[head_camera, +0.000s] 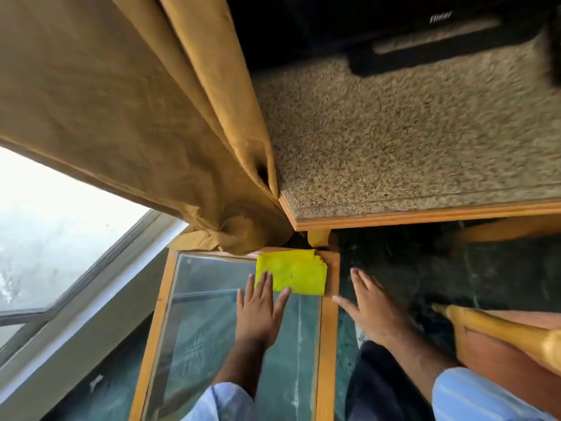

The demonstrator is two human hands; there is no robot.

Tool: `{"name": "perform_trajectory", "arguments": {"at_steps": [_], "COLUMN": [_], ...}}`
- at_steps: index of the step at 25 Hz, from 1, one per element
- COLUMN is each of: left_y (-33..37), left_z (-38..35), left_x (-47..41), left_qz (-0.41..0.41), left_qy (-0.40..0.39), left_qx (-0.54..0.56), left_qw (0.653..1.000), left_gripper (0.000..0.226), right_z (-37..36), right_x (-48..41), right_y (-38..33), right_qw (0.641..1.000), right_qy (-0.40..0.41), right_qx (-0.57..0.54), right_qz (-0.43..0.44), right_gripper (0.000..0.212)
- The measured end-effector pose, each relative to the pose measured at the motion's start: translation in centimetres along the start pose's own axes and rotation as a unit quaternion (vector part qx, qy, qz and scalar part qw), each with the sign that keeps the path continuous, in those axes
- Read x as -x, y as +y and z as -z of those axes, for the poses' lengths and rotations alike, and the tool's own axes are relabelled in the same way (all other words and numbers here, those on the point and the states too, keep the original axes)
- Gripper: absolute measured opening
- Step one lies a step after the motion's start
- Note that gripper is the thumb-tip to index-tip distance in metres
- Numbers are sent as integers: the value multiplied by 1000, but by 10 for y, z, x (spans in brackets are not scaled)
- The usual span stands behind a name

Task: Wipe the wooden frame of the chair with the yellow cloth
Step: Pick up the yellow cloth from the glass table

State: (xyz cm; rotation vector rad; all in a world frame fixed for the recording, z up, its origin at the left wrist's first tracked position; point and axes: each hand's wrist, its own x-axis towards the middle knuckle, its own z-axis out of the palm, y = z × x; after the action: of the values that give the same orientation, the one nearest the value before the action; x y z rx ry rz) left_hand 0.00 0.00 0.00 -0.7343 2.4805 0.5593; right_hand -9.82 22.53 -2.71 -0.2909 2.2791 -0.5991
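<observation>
A folded yellow cloth (pixel 296 271) lies on the far right corner of a glass-topped table with a wooden rim (pixel 329 329). My left hand (pixel 261 311) lies flat on the glass, fingers spread, with its fingertips on the cloth's near left edge. Just past the table's right rim my right hand (pixel 372 308) hovers open, holding nothing. At the lower right, part of the chair's wooden frame (pixel 498 332) shows as a rounded yellow-wood bar above a reddish-brown panel.
A mustard curtain (pixel 136 117) hangs at the left, bunched onto the table's far edge. A speckled stone counter with a wood edge (pixel 409 141) fills the upper right, with a dark appliance (pixel 425 34) on it. A window (pixel 45 223) is at the left. The floor is dark.
</observation>
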Motion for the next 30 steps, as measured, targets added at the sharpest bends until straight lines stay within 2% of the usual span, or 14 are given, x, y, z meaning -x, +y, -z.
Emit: {"name": "perform_trajectory", "arguments": {"at_steps": [3,4,7,10,12,15,17,19,20,22,24,25,28,30], "left_y": [-19,-22,-31,-36,-39,-39,-30,-8,9,53,111,139,242,309], "left_z": [-32,-38,-53,-67,-70,-75,-77,-79,-78,-76,-71,-65,-49,-41], "left_x": [-52,-68,-100,-114,-112,-95,-68,-37,-24,2,27,37,68,86], "left_qz": [122,158,197,222,239,257,250,219,198,137,77,57,-44,-132], "left_qy": [30,41,100,89,92,63,47,32,26,-8,-50,-66,-137,-177], "left_qx": [70,113,183,197,222,380,429,472,486,512,534,534,504,447], "left_qw": [990,980,958,951,941,886,867,853,851,848,840,841,852,867], "left_gripper": [65,61,57,44,33,15,18,15,14,22,33,39,53,39], "right_z": [-34,-42,-70,-86,-91,-80,-64,-33,-13,41,101,128,206,246], "right_x": [-48,-61,-82,-96,-97,-90,-70,-44,-29,6,44,62,126,175], "right_y": [16,15,5,-2,-9,-14,-17,-18,-17,-5,23,37,98,149], "right_qw": [990,983,949,913,870,798,783,785,799,859,910,917,891,863], "right_qy": [-66,-84,-100,-71,-84,-121,-107,-85,-70,-16,48,82,212,316], "right_qx": [-114,-143,-286,-373,-444,-548,-563,-554,-535,-458,-369,-354,-375,-362], "right_qz": [-54,-74,-92,-152,-196,-221,-242,-265,-265,-230,-184,-166,-144,-156], "right_gripper": [54,48,41,45,42,27,19,24,22,8,29,37,35,28]}}
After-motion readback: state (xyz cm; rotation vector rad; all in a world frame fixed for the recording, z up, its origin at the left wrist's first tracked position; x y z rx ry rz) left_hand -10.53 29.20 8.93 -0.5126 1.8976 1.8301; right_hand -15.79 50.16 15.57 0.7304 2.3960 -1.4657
